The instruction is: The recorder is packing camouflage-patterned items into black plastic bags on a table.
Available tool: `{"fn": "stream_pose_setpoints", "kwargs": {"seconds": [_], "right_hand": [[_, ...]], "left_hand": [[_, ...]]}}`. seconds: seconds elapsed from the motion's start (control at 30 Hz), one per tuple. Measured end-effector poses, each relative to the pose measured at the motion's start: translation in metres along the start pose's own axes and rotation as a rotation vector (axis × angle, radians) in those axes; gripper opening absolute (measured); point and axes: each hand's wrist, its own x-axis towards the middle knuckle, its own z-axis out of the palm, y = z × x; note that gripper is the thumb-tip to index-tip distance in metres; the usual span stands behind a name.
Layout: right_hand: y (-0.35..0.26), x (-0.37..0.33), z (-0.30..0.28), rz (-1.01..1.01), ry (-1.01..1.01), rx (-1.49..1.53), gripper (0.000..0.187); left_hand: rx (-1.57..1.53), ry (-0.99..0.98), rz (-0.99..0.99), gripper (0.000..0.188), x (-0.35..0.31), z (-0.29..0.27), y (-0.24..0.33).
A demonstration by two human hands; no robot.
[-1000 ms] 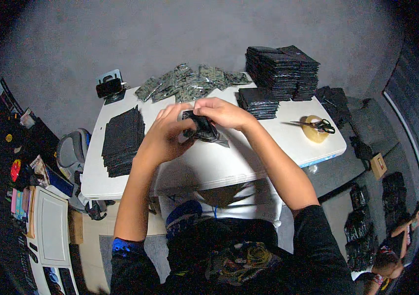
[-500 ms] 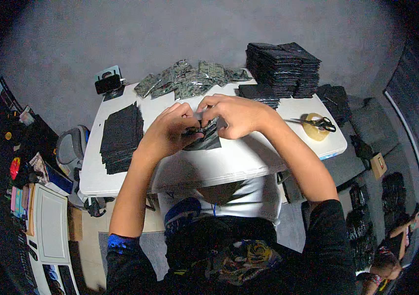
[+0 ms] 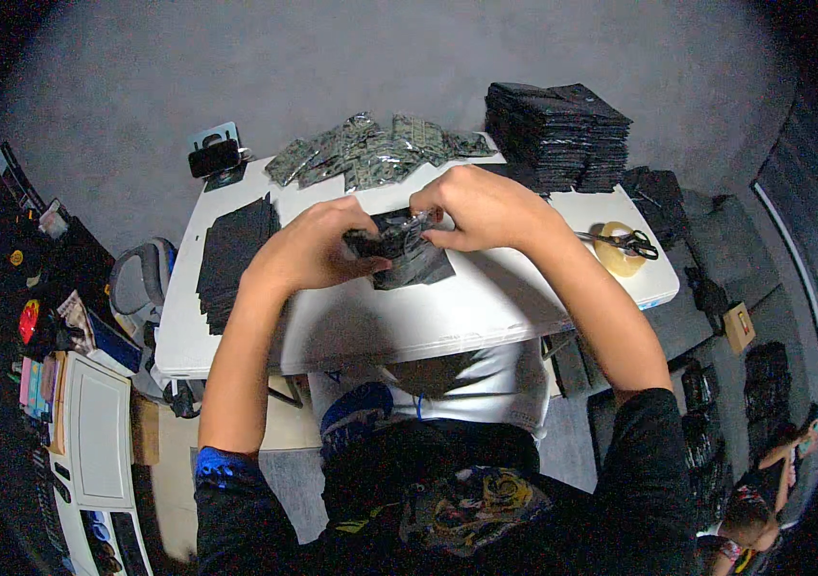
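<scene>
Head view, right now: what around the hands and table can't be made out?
All in the head view:
Whether the black plastic holds anything: hidden by its dark folds, the left hand and the right hand.
Front of the low black stack: behind the right hand.
Lower right of the black stack at left: behind the left arm.
Phone screen: too dark, small.

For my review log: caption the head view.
Left grip and right grip hold a black plastic bag at a white table, patterned packets beyond.
</scene>
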Motion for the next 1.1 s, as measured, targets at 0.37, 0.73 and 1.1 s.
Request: {"fn": "stream_pose_setpoints", "kwargs": {"seconds": [0.37,0.73,1.1], "right_hand": [[0.004,-0.007,0.004,-0.002,0.195,0.110,0.026],[0.013,-0.016,0.035,0.104,0.213,0.178,0.028],[0.015,-0.025,0.047,0.148,0.223,0.199,0.029]], "left_hand": [[-0.064,0.226,-0.015,0.035,0.003,0.001,0.021],[-0.079,0.223,-0.112,0.031,-0.009,0.025,0.024],[0.053,0.238,-0.098,0.034,-0.010,0.044,0.021]]}}
